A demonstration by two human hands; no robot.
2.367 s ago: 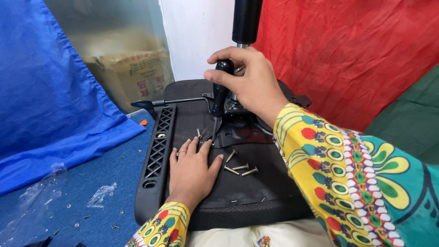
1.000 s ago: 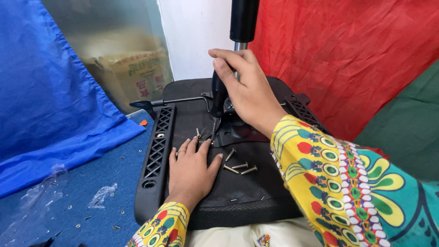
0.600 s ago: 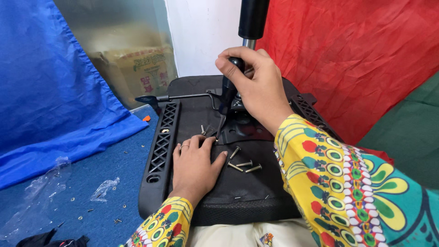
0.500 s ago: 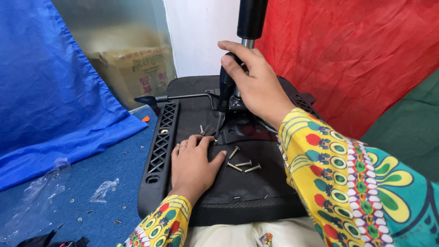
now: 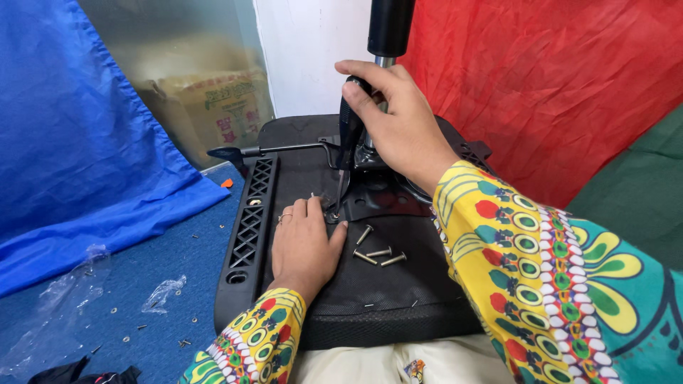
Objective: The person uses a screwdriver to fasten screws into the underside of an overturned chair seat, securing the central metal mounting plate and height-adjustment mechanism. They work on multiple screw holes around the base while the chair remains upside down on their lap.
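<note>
Head view: seat (image 5: 384, 299), underside up.
Right hand (image 5: 398, 128): closed on screwdriver (image 5: 348, 135).
Left hand (image 5: 306, 242): flat, open, empty, on seat.
Screws (image 5: 377, 253): 4 loose, just beside left hand.
Floor (image 5: 156, 263): left of seat edge.

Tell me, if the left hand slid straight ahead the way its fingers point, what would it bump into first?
Probably the black metal plate bolted to the seat underside, right where the screwdriver tip stands. The left hand fingertips already lie almost against its edge, though exact depth is hard to judge.
</note>
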